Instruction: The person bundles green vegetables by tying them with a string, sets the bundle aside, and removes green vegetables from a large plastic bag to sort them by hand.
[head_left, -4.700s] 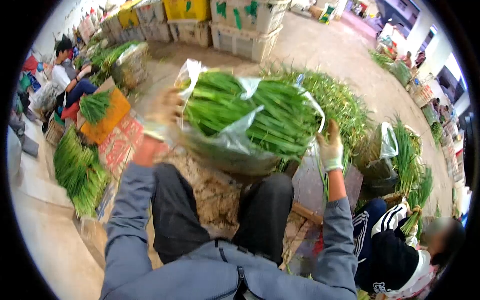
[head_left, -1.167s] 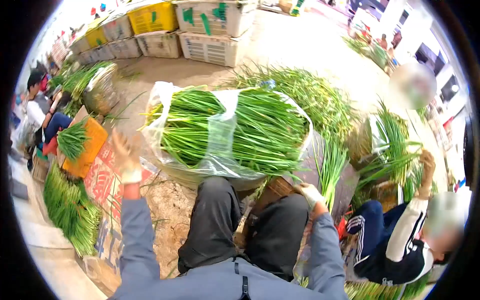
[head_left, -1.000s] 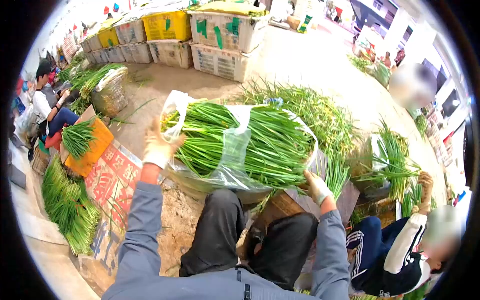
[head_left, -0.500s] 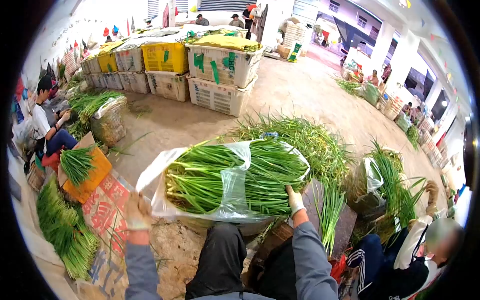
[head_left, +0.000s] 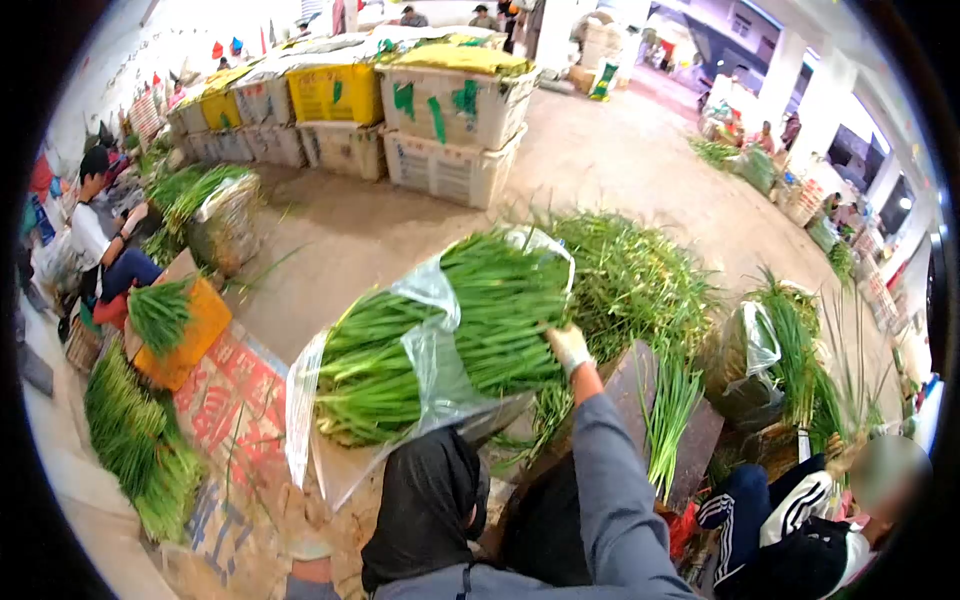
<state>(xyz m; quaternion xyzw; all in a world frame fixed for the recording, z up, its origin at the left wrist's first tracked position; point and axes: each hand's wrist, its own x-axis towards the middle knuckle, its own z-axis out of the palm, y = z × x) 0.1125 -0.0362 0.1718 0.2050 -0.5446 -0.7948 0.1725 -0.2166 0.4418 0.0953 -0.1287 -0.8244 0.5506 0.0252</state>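
A large pile of long green stalks point(head_left: 500, 310) lies in a clear plastic bag point(head_left: 436, 375) in front of my knees, with a strip of the bag across its middle. My right hand point(head_left: 568, 348), in a light glove, rests on the right end of the stalks; its fingertips are partly hidden among them. My left hand point(head_left: 303, 515) is low at the left, below the bag's left edge, and smeared by motion. Beside my right knee, a small bunch of stalks point(head_left: 672, 418) lies on a dark board point(head_left: 700, 440).
Loose greens point(head_left: 640, 280) are heaped behind the bag. Stacked crates point(head_left: 455, 115) stand at the back. A co-worker point(head_left: 800, 510) sits at right near a filled bag point(head_left: 745, 365); another person point(head_left: 100, 235) sits at left by an orange board point(head_left: 205, 325) and more stalks point(head_left: 140, 440).
The bag has turned, its left end now nearer me. My left hand has moved down from the bag's left corner, and my right hand has shifted slightly up and left with the stalks.
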